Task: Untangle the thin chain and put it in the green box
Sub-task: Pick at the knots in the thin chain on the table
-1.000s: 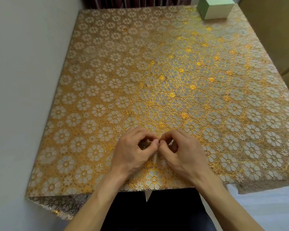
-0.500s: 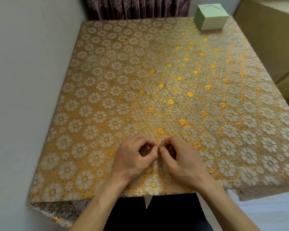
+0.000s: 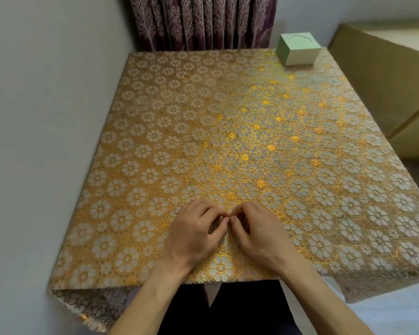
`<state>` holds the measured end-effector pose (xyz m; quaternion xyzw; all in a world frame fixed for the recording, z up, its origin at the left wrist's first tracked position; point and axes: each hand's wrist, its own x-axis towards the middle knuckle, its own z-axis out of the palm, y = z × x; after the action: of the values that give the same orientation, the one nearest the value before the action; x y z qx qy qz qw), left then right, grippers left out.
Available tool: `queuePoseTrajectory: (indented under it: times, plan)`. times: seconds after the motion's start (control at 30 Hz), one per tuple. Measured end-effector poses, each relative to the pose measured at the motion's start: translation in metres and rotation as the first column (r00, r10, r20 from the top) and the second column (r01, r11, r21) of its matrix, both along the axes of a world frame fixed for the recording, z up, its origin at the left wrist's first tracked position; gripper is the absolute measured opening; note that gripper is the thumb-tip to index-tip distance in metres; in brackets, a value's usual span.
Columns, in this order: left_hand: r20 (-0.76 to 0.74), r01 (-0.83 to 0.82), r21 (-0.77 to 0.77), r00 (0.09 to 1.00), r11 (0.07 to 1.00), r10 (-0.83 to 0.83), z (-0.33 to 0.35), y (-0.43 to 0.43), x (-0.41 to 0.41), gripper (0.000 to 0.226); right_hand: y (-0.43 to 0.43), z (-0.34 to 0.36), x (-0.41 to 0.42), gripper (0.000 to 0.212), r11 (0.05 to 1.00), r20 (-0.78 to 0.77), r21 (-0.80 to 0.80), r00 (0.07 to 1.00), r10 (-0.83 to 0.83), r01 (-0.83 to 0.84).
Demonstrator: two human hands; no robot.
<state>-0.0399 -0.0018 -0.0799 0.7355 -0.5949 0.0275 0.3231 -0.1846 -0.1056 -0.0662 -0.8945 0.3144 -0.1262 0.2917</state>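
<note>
My left hand (image 3: 195, 234) and my right hand (image 3: 261, 234) meet fingertip to fingertip near the table's front edge. Between them they pinch the thin chain (image 3: 220, 218), of which only a small glinting bunch shows under my left fingers; the rest is hidden by the hands. The pale green box (image 3: 298, 48) stands closed at the far right corner of the table, well away from both hands.
The table (image 3: 203, 131) wears a gold flower-patterned cloth that hangs loose at the front left corner. A grey wall runs along the left, a purple curtain (image 3: 203, 20) hangs behind, and a tan piece of furniture (image 3: 385, 76) stands at the right.
The view has tilted up, so the curtain and the whole green box now show. Both hands stay together on the chain in the same spot on the table.
</note>
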Motion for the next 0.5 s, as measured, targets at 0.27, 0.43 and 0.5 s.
queuePoseTrajectory:
  times: [0.27,0.43,0.5]
  plan:
    - [-0.02,-0.06,-0.067,0.998,0.996,0.059,0.0,0.0025,-0.0024,0.017,0.0041,0.0006,-0.0033,0.012,0.999,0.075,-0.047,0.997,-0.007,0.011]
    - [-0.068,-0.036,-0.072,0.997,0.997,0.031,0.0026,0.0028,-0.0014,0.018,0.0074,-0.0014,-0.0057,0.008,0.995,0.113,-0.096,0.994,-0.016,0.027]
    - [-0.044,-0.014,-0.063,0.999,0.998,0.011,0.0017,0.0037,-0.0009,0.016,0.0085,-0.0026,-0.0054,0.008,0.993,0.119,-0.117,0.993,-0.016,0.03]
